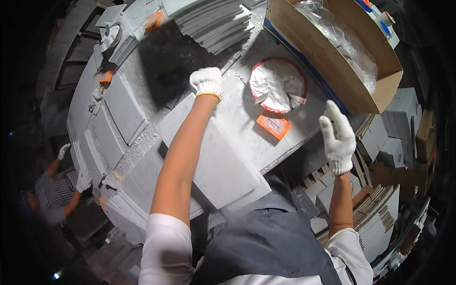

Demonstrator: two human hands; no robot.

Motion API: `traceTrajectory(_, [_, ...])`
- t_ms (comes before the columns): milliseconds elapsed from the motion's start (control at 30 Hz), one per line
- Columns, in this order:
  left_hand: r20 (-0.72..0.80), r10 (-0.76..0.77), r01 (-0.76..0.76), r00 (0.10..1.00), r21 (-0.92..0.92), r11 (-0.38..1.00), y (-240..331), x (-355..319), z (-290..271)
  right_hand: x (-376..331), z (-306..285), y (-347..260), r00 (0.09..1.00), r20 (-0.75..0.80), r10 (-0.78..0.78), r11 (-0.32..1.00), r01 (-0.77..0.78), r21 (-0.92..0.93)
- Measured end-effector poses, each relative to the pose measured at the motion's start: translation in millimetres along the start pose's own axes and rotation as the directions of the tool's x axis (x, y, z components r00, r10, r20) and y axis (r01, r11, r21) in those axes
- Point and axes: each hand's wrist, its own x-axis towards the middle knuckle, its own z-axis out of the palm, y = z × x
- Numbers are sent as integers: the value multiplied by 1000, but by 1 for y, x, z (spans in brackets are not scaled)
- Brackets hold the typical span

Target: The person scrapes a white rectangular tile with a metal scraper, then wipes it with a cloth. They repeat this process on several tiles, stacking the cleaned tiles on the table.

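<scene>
My left hand (pixel 207 81) wears a white knit glove and is closed in a fist, with a thin grey stick-like tool (pixel 231 63) running out from it to the upper right. Its other end inside the fist is hidden. Below that forearm lies a pale marble tile (pixel 227 159) on top of another slab. My right hand (pixel 339 137), gloved too, is raised with fingers stretched and nothing in it, beside the cardboard box. Between the hands stands a red-rimmed bowl (pixel 304 76) of white powder or paste, with two flat scrapers (pixel 297 99) at its near edge. An orange block (pixel 273 125) sits just below the bowl.
A long open cardboard box (pixel 327 47) holds clear plastic wrap at upper right. Stacked tiles (pixel 213 23) stand at the table's far side. More slabs (pixel 124 108) lie left. A co-worker (pixel 61 187) with gloved hands is at far left. Cartons (pixel 399 118) fill the right.
</scene>
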Motion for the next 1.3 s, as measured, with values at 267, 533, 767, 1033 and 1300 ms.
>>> traceTrajectory(267, [-73, 19, -31, 997, -162, 986, -3, -7, 10, -47, 37, -34, 956, 289, -54, 987, 6, 163])
traceTrajectory(533, [56, 3, 4, 998, -126, 992, -1, -14, 2, -69, 54, -45, 948, 313, -59, 983, 1, 182])
traceTrajectory(767, [-331, -45, 51, 943, 9, 999, -21, -104, -83, -56, 69, -63, 954, 271, -128, 949, 38, 313])
traceTrajectory(1033, [-628, 271, -404, 729, -76, 912, -27, -310, -63, -52, 96, -104, 858, 79, -507, 854, 488, 179])
traceTrajectory(1300, [-380, 41, -364, 924, -842, 399, -29, -345, -2, -121, 63, -94, 620, 779, 91, 270, -768, 580])
